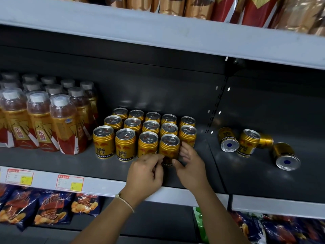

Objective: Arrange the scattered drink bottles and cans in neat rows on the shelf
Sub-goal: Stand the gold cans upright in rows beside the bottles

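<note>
**Both hands on the front can**

While both hands close on one gold can (pixel 169 148) near the shelf's (pixel 175 175) front edge, the left hand (pixel 145 175) pinches its lower side and the right hand (pixel 190 166) curls its fingers round the other side. Upright cans (pixel 125 144) stand in rows just left and behind. Bottles (pixel 65 124) fill the left end. Toward the right end, one can stands among three tipped cans (pixel 285 156). Price tags (pixel 69 183) line the front edge; snack bags (pixel 51 206) sit below.
</note>
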Action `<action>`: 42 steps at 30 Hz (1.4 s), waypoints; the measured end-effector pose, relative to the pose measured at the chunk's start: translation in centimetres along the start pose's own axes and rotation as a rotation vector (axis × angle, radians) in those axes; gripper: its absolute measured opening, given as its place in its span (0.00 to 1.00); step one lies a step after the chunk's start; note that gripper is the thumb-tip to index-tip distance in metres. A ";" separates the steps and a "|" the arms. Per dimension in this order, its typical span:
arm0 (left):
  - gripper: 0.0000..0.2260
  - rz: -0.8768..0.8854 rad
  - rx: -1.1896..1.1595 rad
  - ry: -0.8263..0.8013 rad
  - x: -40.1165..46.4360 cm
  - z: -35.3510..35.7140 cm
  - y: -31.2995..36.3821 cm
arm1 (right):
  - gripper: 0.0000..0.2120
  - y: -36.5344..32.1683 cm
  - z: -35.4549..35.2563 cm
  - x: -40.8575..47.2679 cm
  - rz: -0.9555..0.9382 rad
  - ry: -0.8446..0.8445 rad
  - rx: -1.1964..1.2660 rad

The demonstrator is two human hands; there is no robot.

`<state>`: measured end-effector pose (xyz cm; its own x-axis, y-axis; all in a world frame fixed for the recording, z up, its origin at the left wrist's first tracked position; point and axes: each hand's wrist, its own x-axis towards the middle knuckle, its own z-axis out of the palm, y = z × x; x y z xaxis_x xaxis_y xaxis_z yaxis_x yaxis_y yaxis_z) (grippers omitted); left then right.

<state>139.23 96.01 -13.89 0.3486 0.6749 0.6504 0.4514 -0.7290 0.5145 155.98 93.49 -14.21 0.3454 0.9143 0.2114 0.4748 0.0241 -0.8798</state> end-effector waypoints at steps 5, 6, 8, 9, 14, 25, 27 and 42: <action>0.11 0.084 -0.104 0.017 1.2 2.1 3.9 | 0.23 0.2 -4.1 0.2 -0.021 0.125 -0.026; 0.11 0.095 -0.124 0.005 1.7 3.0 5.0 | 0.22 0.2 -5.4 0.2 -0.037 0.151 -0.039; 0.12 0.106 -0.140 -0.010 2.9 4.8 7.1 | 0.20 0.4 -8.0 0.3 -0.062 0.206 -0.070; 0.12 0.103 -0.145 -0.021 3.5 5.8 8.1 | 0.18 0.6 -9.3 0.3 -0.075 0.236 -0.091; 0.15 0.019 -0.184 -0.145 6.4 11.5 11.9 | 0.15 2.5 -15.6 0.2 -0.057 0.353 -0.100; 0.16 -0.122 -0.397 -0.437 8.9 21.7 18.4 | 0.14 9.7 -26.6 1.7 0.103 0.637 -0.301; 0.16 -0.152 -0.418 -0.450 9.2 23.1 19.3 | 0.19 10.7 -27.8 2.3 0.166 0.622 -0.344; 0.10 -0.339 -0.494 -0.413 10.0 25.7 21.8 | 0.19 15.2 -30.5 4.9 0.326 0.510 -0.199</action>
<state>173.69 89.80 -10.53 0.5814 0.7895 0.1967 0.2000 -0.3731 0.9060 189.59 85.97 -13.56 0.8166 0.5530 0.1653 0.4042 -0.3434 -0.8478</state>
